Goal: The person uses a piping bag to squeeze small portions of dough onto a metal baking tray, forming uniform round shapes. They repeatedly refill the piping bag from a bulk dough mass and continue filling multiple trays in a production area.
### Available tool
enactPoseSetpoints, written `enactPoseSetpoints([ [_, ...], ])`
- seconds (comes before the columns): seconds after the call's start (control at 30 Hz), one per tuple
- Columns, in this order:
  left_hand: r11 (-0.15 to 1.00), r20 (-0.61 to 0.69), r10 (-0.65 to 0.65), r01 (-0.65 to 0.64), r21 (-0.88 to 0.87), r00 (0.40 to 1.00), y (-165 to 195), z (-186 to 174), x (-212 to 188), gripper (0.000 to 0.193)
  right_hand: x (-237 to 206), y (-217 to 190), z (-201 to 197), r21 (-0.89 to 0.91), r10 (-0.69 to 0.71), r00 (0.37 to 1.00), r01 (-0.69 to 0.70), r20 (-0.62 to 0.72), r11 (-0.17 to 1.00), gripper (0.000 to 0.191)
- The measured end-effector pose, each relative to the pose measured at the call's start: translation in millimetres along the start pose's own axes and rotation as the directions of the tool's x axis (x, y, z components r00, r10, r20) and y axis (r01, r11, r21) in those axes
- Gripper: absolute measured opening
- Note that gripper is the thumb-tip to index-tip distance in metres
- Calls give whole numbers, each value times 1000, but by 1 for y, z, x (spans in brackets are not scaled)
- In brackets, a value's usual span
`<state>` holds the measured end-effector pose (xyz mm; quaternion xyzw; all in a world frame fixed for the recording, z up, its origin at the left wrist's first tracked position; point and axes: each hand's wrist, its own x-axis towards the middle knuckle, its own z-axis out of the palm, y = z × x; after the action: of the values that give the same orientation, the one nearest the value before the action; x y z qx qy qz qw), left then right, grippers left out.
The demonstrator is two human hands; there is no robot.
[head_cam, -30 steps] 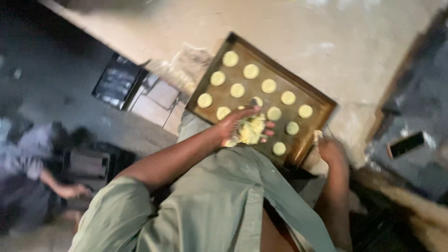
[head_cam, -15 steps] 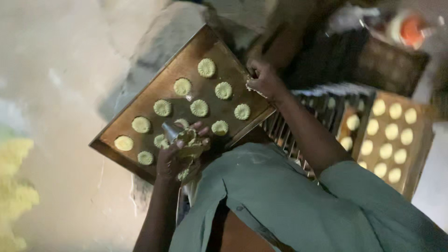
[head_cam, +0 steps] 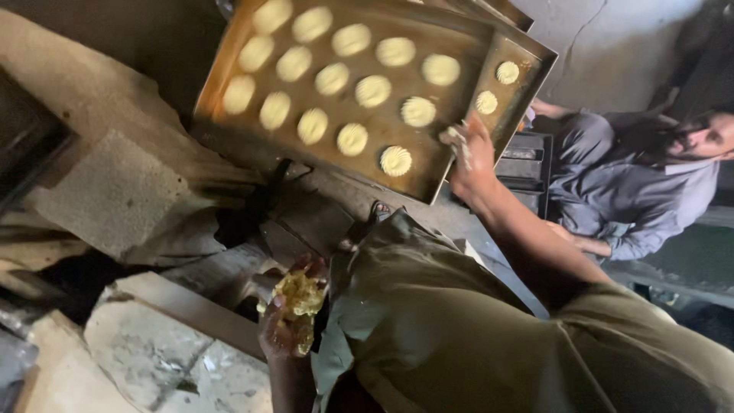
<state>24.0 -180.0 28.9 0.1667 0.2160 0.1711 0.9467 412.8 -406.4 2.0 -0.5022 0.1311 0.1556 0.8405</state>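
A brown metal baking tray (head_cam: 229, 122) carries several pale round dough pieces (head_cam: 372, 90). My right hand (head_cam: 470, 157) grips the tray's near rim by its corner, with bits of dough on the fingers. My left hand (head_cam: 289, 325) is low beside my green shirt, away from the tray, closed around a lump of yellow dough (head_cam: 298, 294). A second tray (head_cam: 535, 69) with two dough pieces shows just behind the first one, at its right end.
Another person in grey clothes (head_cam: 627, 183) sits at the right, close behind the trays. Rough concrete blocks (head_cam: 115, 199) and slabs (head_cam: 153, 344) lie at the left and lower left. A dark metal box (head_cam: 524, 164) stands under the tray's corner.
The view has swung round. My left hand with the dough has come off the tray and back beside my body. My right hand stays on the tray's rim.
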Motion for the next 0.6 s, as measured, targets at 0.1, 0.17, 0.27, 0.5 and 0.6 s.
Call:
enactPoseSetpoints([
  [0.1,995,-203,-65,80,63,977,0,18,46,65,-17,27,-27,192,22,1000,-24,12,981,15],
  [0.17,991,-60,-137,136,-19,989,-6,39,70,65,-20,53,-27,207,299,954,-285,-38,936,22],
  [0.27,986,141,-164,168,-18,976,-23,72,122,53,-17,95,-8,172,477,868,-496,141,851,47],
  [0.5,955,131,-278,258,147,952,-19,128,177,52,2,141,54,225,545,809,-586,221,778,66],
  [0.6,933,147,-315,278,227,938,-8,128,192,52,-3,144,69,250,554,817,-577,161,778,62],
])
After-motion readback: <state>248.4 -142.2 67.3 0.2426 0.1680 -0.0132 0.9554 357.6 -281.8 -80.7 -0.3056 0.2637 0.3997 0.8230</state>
